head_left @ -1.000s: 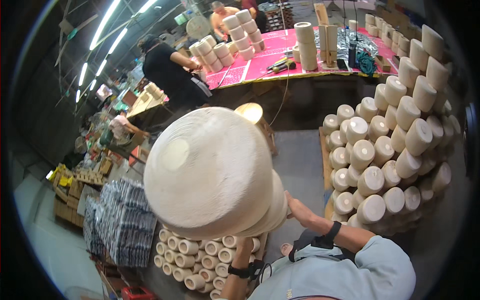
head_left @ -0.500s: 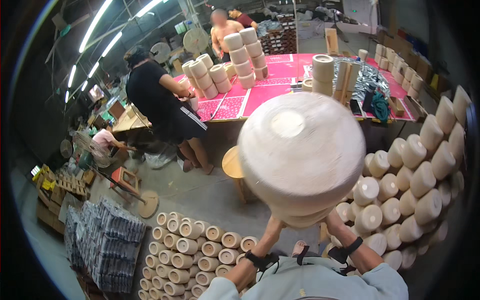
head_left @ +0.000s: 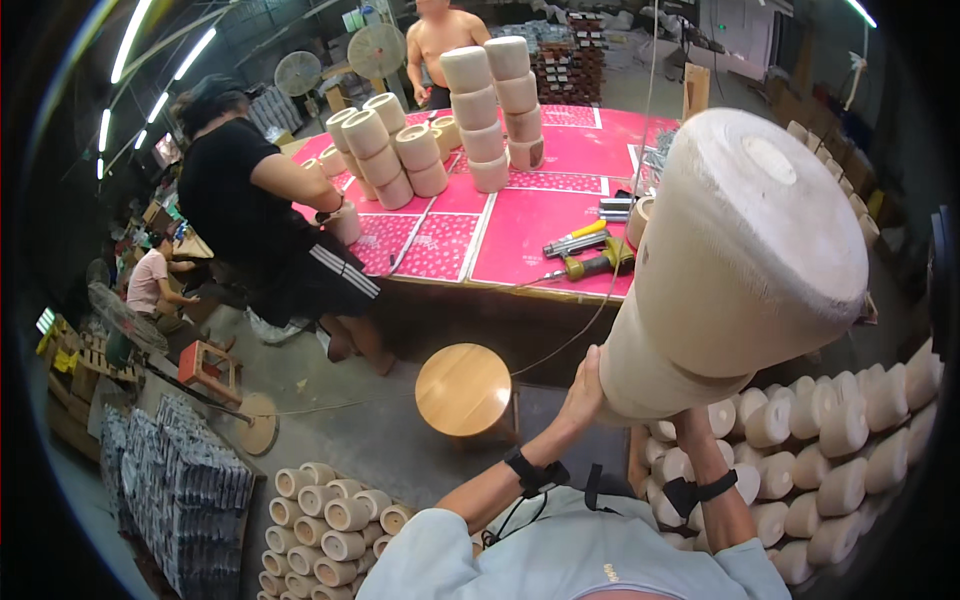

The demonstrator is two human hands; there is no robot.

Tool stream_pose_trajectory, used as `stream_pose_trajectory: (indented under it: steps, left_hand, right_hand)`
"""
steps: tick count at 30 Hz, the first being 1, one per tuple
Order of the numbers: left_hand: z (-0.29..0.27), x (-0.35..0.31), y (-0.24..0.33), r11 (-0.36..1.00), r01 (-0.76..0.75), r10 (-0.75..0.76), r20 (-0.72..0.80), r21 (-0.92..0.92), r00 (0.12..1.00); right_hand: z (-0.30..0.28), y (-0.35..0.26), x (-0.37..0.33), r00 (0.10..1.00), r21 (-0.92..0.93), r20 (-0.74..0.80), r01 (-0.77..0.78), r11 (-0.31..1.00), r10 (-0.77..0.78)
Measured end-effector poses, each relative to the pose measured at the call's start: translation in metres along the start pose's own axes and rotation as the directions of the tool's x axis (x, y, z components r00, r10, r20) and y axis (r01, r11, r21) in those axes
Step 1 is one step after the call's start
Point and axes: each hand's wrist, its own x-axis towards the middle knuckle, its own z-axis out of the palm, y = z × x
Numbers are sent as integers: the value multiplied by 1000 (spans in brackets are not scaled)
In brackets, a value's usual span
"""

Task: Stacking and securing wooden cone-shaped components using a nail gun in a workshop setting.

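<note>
I hold up a stack of large pale wooden cylinders [head_left: 745, 265], tilted toward the upper right. My left hand [head_left: 586, 388] presses against its lower left side. My right hand [head_left: 692, 427] supports it from underneath and is mostly hidden by the stack. Both wrists wear black straps. Below and to the right of the stack lies a wall of stacked pale cylinders [head_left: 830, 440] seen end-on.
A pink-topped worktable [head_left: 520, 225] carries more cylinder stacks [head_left: 490, 100] and yellow power tools [head_left: 590, 262]. A person in black [head_left: 260, 210] leans at its left edge; a shirtless person [head_left: 440, 40] stands behind. A round wooden stool [head_left: 464, 390] and floor cylinders [head_left: 330, 510] lie below.
I have swung the stack from the left, over the floor pile, across to the right side, and my view has turned toward the pink table.
</note>
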Motion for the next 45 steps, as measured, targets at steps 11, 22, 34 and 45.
stream_pose_trajectory:
  steps: [11, 22, 34, 45]
  left_hand:
    - [-46, 213, 43, 990, 11, -20, -63, -141, 998]
    - [-120, 364, 92, 988, 105, -122, -165, -111, 979]
    - [-245, 609, 57, 973, -222, 229, -199, 56, 953]
    - [-288, 714, 1, 985, -170, 149, -299, -43, 943]
  right_hand:
    - [90, -83, 208, 985, -168, 168, -15, 986, 43]
    - [193, -112, 393, 956, -213, 280, -27, 977, 88]
    - [283, -64, 616, 971, -168, 234, 1, 986, 39]
    - [317, -38, 729, 987, -171, 129, -69, 983, 92]
